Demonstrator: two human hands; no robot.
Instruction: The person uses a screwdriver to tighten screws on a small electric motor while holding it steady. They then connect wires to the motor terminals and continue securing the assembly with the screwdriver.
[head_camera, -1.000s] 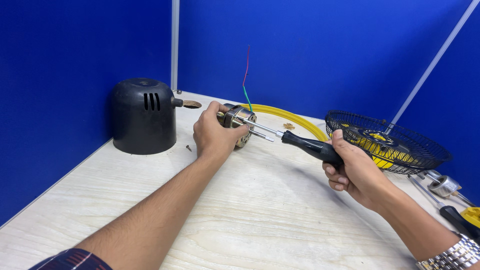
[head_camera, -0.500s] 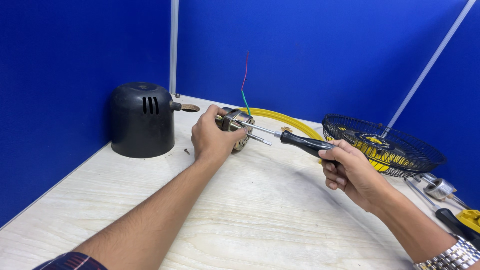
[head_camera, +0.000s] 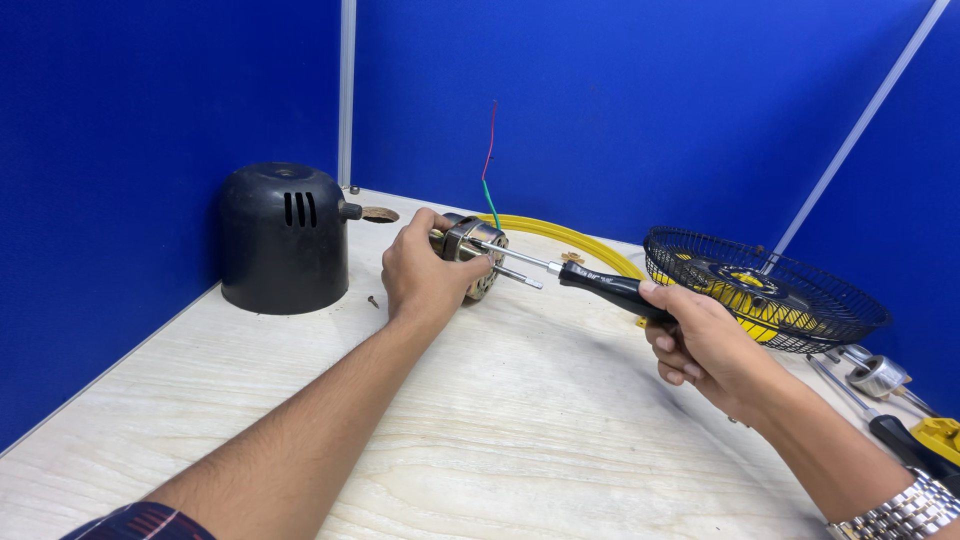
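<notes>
Nearest, at the right edge of the pale plywood tabletop (head_camera: 520, 430), the right hand (head_camera: 705, 345) is curled tight around the black handle of a screwdriver (head_camera: 610, 288); a metal watch band (head_camera: 900, 515) shows at that wrist. The screwdriver's steel shank runs leftward and its tip rests against the face of a small metal fan motor (head_camera: 475, 255). Beside the right forearm, toward the near right corner, lie a second black-handled tool (head_camera: 900, 435), a yellow part (head_camera: 940, 435) and a small silvery cylinder (head_camera: 878, 375).

Farther in, the left hand (head_camera: 425, 275) wraps the motor from its left side, fingers and thumb pressed around the casing. The motor sits about mid-tabletop toward the far edge, its shaft poking out to the right under the screwdriver shank, and red and green wires (head_camera: 488, 165) rise from it. A small loose screw (head_camera: 373, 299) lies just left of this hand.

Right of the motor, a black wire fan guard (head_camera: 765, 290) with yellow showing inside stands tilted, just behind the right hand. A yellow curved strip (head_camera: 570, 240) runs behind the motor. At the far left corner stands a black domed motor cover (head_camera: 283, 238), with a round hole (head_camera: 379, 214) in the tabletop beside it.

Against half a second ago, both hands hold as before, and the screwdriver remains at the motor's face.
</notes>
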